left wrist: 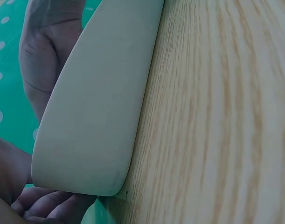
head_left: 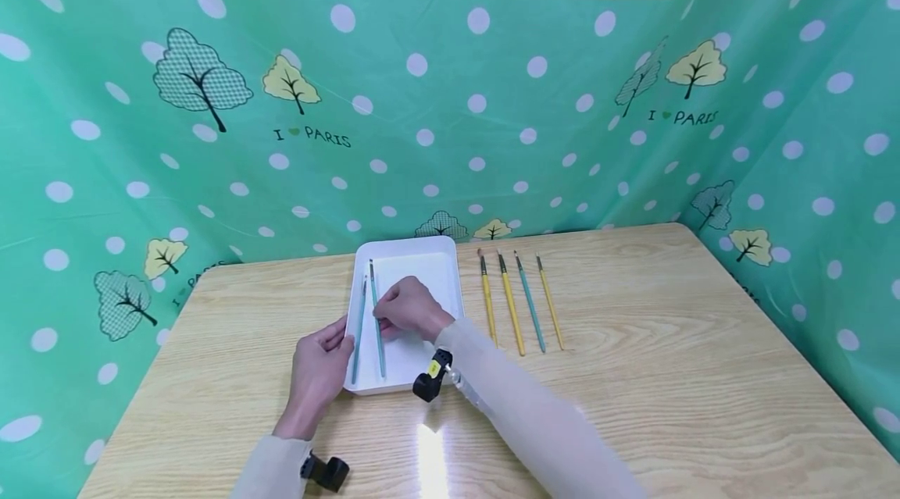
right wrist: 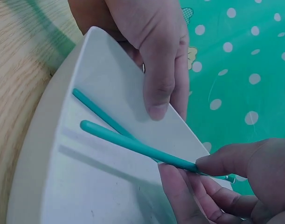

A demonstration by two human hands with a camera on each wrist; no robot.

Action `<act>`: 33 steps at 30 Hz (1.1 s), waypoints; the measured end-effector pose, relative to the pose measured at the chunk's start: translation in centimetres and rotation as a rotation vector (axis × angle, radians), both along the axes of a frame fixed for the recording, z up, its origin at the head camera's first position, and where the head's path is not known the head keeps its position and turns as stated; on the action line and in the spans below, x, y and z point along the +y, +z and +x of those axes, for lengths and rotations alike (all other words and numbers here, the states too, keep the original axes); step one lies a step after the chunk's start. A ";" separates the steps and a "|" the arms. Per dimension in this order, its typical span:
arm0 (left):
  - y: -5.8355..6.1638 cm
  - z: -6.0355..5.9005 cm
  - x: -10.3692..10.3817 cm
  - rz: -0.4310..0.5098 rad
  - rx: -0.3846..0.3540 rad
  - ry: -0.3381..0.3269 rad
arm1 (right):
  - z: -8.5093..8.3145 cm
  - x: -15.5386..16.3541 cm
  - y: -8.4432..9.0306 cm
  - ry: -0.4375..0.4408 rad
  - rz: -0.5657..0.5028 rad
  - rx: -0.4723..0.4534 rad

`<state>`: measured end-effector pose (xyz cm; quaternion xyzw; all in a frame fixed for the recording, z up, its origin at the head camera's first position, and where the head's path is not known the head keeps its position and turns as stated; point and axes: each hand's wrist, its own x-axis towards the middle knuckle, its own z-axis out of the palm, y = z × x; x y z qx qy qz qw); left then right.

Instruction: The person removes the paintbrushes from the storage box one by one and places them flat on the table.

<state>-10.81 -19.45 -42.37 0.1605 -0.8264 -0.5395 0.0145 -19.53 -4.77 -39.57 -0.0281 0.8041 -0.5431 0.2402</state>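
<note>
A white tray [head_left: 415, 253] stands at the middle of the wooden table. At its left wall, my left hand [head_left: 318, 374] grips the rim, thumb inside and fingers outside. My right hand [head_left: 411, 307] is over the tray and pinches a teal paintbrush [right wrist: 133, 146] between thumb and fingers. That brush's rounded handle end points towards the tray's near side, with its shadow on the tray floor. Beside it, along the left wall, lies a second teal paintbrush [head_left: 359, 331]. In the left wrist view, the tray's outer wall [left wrist: 98, 107] hides much of both hands.
Right of the tray, a row of brushes lies on the table [head_left: 668, 382]: two thicker yellow paintbrushes [head_left: 509, 304], a teal paintbrush [head_left: 530, 304] and a thin yellow paintbrush [head_left: 551, 304]. A green dotted curtain [head_left: 450, 108] hangs behind the table and along its sides.
</note>
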 end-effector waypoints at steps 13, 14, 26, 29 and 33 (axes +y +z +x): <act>0.1 0.0 0.2 -0.024 -0.021 0.030 | -0.2 1.7 0.5 0.017 -0.023 0.016; 0.1 0.0 0.2 -0.026 -0.016 0.033 | -0.2 1.9 0.6 0.018 -0.027 0.015; 0.1 0.0 0.3 -0.039 0.000 0.066 | -0.7 4.4 1.1 0.006 -0.037 0.006; 0.1 0.0 0.3 -0.041 -0.009 0.070 | -0.7 5.0 1.3 0.009 -0.020 0.004; 0.1 0.0 0.3 -0.049 -0.013 0.075 | -0.8 5.7 1.4 0.016 -0.023 0.000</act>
